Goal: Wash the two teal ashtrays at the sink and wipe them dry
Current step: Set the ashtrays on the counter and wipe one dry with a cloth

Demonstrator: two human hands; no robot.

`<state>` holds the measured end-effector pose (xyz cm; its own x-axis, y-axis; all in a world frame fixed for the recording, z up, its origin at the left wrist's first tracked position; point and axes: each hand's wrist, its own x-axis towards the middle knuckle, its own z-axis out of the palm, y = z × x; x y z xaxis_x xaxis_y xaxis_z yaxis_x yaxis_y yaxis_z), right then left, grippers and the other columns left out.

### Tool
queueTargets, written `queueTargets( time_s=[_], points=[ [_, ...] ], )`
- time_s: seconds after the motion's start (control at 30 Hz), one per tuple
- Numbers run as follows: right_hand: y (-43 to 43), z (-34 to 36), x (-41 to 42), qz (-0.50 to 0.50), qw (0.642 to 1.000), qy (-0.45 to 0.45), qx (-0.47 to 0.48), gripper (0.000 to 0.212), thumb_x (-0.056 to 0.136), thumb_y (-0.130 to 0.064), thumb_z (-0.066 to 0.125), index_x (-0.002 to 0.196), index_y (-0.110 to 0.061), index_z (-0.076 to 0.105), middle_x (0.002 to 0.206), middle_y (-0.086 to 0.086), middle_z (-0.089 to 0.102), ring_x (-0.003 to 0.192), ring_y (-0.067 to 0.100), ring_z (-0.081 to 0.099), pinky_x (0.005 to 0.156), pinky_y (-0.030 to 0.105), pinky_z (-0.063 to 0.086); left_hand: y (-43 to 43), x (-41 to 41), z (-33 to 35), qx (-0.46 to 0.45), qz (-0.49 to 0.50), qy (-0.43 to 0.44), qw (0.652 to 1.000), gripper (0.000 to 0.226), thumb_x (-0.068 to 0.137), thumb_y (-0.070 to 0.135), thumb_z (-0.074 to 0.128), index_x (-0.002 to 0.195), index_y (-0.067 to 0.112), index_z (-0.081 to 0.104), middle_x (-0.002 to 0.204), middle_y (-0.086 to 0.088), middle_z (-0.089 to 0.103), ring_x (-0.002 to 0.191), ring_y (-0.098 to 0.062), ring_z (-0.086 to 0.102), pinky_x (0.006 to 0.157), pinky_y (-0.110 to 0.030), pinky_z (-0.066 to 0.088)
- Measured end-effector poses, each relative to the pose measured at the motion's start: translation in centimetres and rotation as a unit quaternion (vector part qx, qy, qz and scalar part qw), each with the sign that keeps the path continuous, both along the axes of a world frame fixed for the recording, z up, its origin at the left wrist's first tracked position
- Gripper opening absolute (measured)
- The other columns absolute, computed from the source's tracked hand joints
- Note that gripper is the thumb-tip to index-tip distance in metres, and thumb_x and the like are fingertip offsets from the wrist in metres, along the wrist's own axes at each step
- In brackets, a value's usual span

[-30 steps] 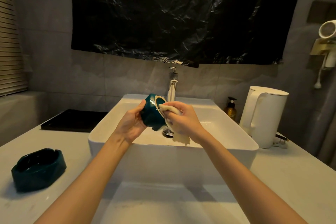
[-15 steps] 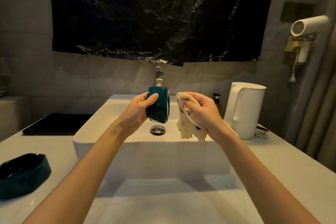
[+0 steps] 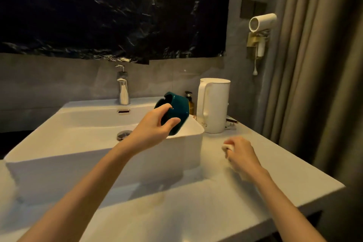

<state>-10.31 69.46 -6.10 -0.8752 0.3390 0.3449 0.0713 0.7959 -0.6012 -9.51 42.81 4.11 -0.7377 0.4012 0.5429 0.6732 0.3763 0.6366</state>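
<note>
From the head view, the left hand (image 3: 155,127) grips one teal ashtray (image 3: 178,108) by its thick outer wall, thumb on one side and fingers on the other. It is tipped on edge, just above the right rim of the sink (image 3: 88,129) and near the kettle (image 3: 214,104). The right hand (image 3: 242,155) is curled round a bunched cloth (image 3: 227,147), low over the counter (image 3: 284,173). Only one ashtray shows. It looks like glazed ceramic: stiff, weighty, probably slick when wet and likely to chip against the basin, so a firm hold across the wall suits it best.
</note>
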Motion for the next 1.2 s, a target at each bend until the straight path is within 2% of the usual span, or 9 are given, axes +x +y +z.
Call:
queueTargets(
  time_s=[0.1,0.2,0.3,0.4,0.5,0.6,0.73,0.9,1.2],
  points=[
    [0.9,-2.4,0.5,0.017,0.996,-0.090,0.012,0.018,0.081,-0.015,0.060,0.093,-0.023,0.070,0.100,0.001,0.069,0.091,0.019,0.062,0.082,0.034,0.052,1.5,0.7,-0.7,-0.027,-0.007,0.018,0.999,0.009,0.093,0.015,0.054,0.098,0.021,0.049,0.091,0.011,0.051,0.083,-0.007,0.054,0.062,-0.009,0.046],
    [0.9,-2.3,0.9,0.024,0.986,-0.148,0.075,0.041,0.084,-0.039,0.063,0.123,-0.033,0.057,0.127,-0.004,0.058,0.121,0.022,0.047,0.097,0.039,0.037,1.9,0.9,-1.4,-0.081,0.009,0.062,0.995,0.007,0.093,0.018,0.056,0.096,0.021,0.050,0.096,0.007,0.052,0.085,-0.010,0.053,0.064,-0.016,0.045],
    [-0.6,0.8,1.8,0.079,0.996,-0.048,0.006,0.055,0.082,-0.046,0.067,0.133,-0.038,0.046,0.141,-0.005,0.044,0.129,0.021,0.040,0.105,0.044,0.037,1.6,1.1,-1.8,-0.151,0.046,0.137,0.978,0.007,0.092,0.020,0.057,0.093,0.020,0.050,0.090,0.006,0.052,0.078,-0.010,0.050,0.060,-0.017,0.037],
    [-3.6,5.3,3.8,0.221,0.969,0.099,-0.041,0.059,0.084,-0.032,0.071,0.133,-0.043,0.041,0.139,-0.009,0.040,0.122,0.012,0.044,0.102,0.036,0.045,0.5,1.8,-1.7,-0.198,0.070,0.198,0.957,0.011,0.092,0.020,0.056,0.089,0.019,0.046,0.085,0.008,0.048,0.072,-0.014,0.045,0.059,-0.018,0.028],
    [-6.8,8.7,5.4,0.318,0.928,0.185,0.061,0.062,0.082,-0.027,0.074,0.131,-0.046,0.041,0.139,-0.012,0.037,0.118,0.006,0.045,0.098,0.024,0.046,-1.5,2.8,-1.7,-0.252,0.096,0.249,0.930,0.019,0.091,0.016,0.056,0.083,0.021,0.040,0.080,0.006,0.048,0.072,-0.022,0.047,0.067,-0.024,0.024],
    [-9.7,10.2,5.5,0.352,0.887,0.201,0.220,0.055,0.080,-0.028,0.075,0.129,-0.037,0.051,0.145,-0.006,0.036,0.123,0.013,0.043,0.099,0.028,0.043,-4.3,3.7,-2.0,-0.301,0.127,0.300,0.896,0.018,0.084,0.011,0.062,0.081,0.018,0.046,0.081,0.003,0.060,0.072,-0.026,0.055,0.075,-0.032,0.037],
    [-14.1,10.9,4.9,0.397,0.824,0.221,0.338,0.040,0.082,-0.029,0.073,0.119,-0.028,0.059,0.139,-0.003,0.049,0.120,0.019,0.051,0.095,0.039,0.050,-8.8,5.8,-2.5,-0.361,0.186,0.346,0.846,0.025,0.071,0.011,0.074,0.082,0.017,0.052,0.074,0.003,0.061,0.064,-0.022,0.059,0.077,-0.036,0.046],
    [-20.8,11.3,4.4,0.457,0.739,0.268,0.418,0.023,0.083,-0.030,0.071,0.103,-0.027,0.061,0.112,-0.006,0.064,0.100,0.017,0.060,0.081,0.031,0.049,-15.2,9.2,-3.0,-0.410,0.238,0.350,0.808,0.031,0.066,0.016,0.081,0.083,0.021,0.056,0.073,0.008,0.059,0.063,-0.017,0.059,0.090,-0.046,0.046],
    [-34.6,10.6,5.2,0.579,0.653,0.342,0.349,0.021,0.083,-0.026,0.071,0.098,-0.020,0.059,0.093,-0.002,0.064,0.078,0.021,0.057,0.065,0.035,0.048,-27.1,15.5,-3.0,-0.469,0.374,0.297,0.743,0.035,0.064,0.022,0.084,0.093,0.023,0.064,0.085,0.004,0.063,0.086,-0.022,0.063,0.101,-0.062,0.028]
  ],
)
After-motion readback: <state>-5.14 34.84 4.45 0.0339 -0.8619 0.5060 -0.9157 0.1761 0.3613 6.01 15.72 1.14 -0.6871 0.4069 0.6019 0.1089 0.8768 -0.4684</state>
